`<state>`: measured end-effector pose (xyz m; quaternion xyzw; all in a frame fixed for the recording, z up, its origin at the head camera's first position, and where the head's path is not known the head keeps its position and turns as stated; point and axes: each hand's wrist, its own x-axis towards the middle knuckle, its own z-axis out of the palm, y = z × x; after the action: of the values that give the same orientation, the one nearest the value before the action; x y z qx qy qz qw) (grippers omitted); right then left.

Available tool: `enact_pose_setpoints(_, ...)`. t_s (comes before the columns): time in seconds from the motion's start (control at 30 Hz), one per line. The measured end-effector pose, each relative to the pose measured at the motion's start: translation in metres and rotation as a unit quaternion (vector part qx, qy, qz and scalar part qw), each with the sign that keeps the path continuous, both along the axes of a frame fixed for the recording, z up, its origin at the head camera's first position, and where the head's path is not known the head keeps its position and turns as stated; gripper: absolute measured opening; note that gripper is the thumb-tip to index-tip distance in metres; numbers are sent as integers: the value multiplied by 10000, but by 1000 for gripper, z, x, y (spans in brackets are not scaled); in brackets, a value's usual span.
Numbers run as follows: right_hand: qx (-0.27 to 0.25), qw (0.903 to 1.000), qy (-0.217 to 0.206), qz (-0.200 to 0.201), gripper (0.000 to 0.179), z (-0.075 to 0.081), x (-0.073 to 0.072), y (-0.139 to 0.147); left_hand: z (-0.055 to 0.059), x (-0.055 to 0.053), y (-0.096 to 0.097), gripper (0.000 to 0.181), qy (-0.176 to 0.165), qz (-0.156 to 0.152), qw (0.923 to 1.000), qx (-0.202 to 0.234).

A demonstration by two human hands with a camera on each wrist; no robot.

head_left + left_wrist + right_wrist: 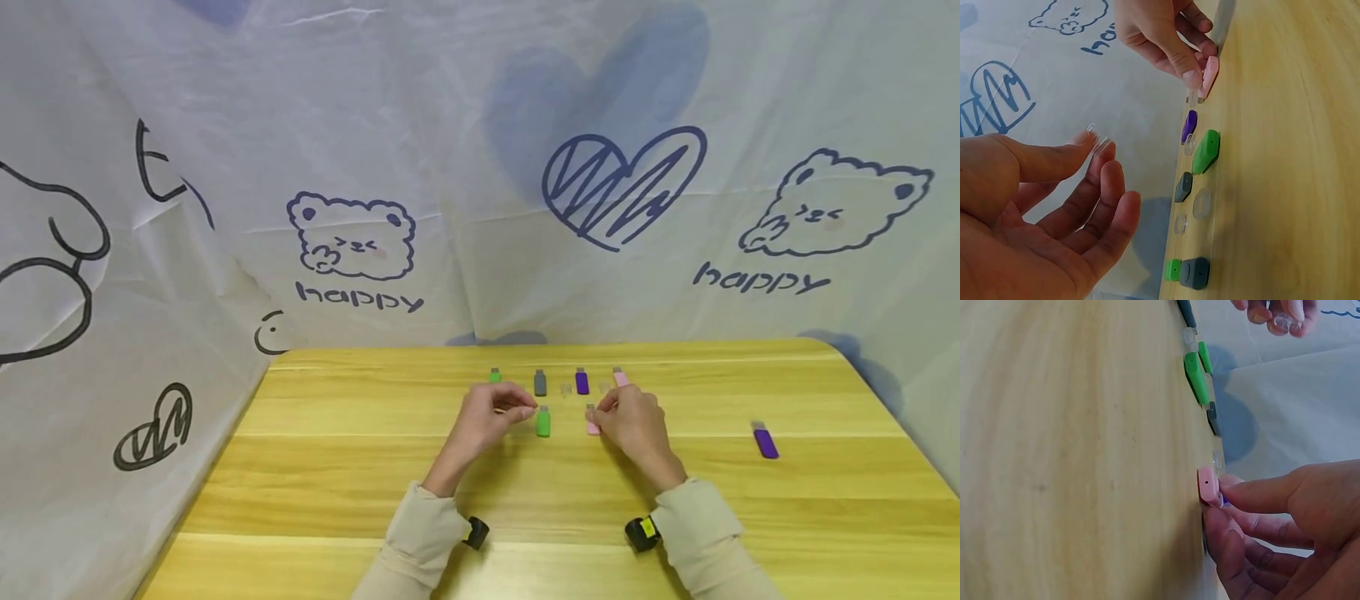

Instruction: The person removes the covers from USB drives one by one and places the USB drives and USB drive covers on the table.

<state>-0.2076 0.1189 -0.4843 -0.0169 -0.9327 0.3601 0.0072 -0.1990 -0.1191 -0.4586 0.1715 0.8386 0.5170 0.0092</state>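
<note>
My left hand (489, 414) is raised just above the table and pinches a small clear cap (1099, 144) between thumb and index finger. A green USB stick (543, 423) lies right beside it on the table. My right hand (636, 423) grips a pink USB stick (593, 428) with thumb and fingertips, low at the table surface. In the right wrist view the end of that pink stick shows between the fingers, which cover part of it. A front grey USB stick (1194, 273) appears in the left wrist view; the left hand hides it in the head view.
Behind the hands, a row holds a green stick (495, 376), a grey stick (540, 383), a purple stick (582, 382) and a pink stick (620, 377). Clear caps (566, 390) lie between some. Another purple stick (766, 442) lies far right. A printed cloth (465, 250) hangs behind the table.
</note>
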Motion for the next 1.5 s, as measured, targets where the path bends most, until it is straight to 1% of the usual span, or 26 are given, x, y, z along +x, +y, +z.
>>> enact_pose_setpoints(0.1, 16, 10000, 20, -5, 20, 1, 1, 0, -2, -4, 5, 5, -12, -49, 9999, -89)
enact_pose_setpoints(0.2, -30, 10000, 75, -6, 18, 5, 4, 3, -2, -8, 12, 6, -23, -75, 9996, -275)
enact_pose_setpoints(0.37, -10, 9994, 339, 70, 16, 13, 14, 11, -4, -20, 27, 9, 60, -285, 9967, -763)
enact_pose_setpoints(0.5, -9, 9986, 433, 315, 18, 20, 23, 18, -3, -27, 38, 10, 26, -462, 9920, -1171)
enact_pose_setpoints(0.63, -33, 9975, 469, 529, 24, 31, 33, 25, -1, -32, 46, 10, 92, -596, 9830, -1735)
enact_pose_setpoints(0.8, -55, 9970, 542, 547, 27, 43, 43, 35, -4, -39, 56, 10, 312, -651, 9651, -2518)
enact_pose_setpoints(0.9, -17, 9969, 577, 530, 27, 46, 47, 43, -7, -41, 61, 9, 433, -614, 9538, -2909)
enact_pose_setpoints(1.0, 3, 9972, 578, 476, 28, 45, 49, 53, -10, -42, 66, 9, 445, -561, 9459, -3164)
enact_pose_setpoints(1.07, -17, 9974, 558, 452, 27, 43, 50, 60, -12, -43, 68, 11, 436, -515, 9421, -3284)
enact_pose_setpoints(1.17, -64, 9979, 486, 430, 27, 40, 49, 72, -14, -43, 70, 12, 409, -450, 9400, -3358)
enact_pose_setpoints(1.33, -14, 9981, 506, 359, 28, 37, 50, 91, -16, -42, 72, 10, 404, -347, 9430, -3286)
enact_pose_setpoints(1.5, 22, 9982, 575, 140, 30, 38, 51, 111, -16, -39, 75, 12, 565, -322, 9415, -3306)
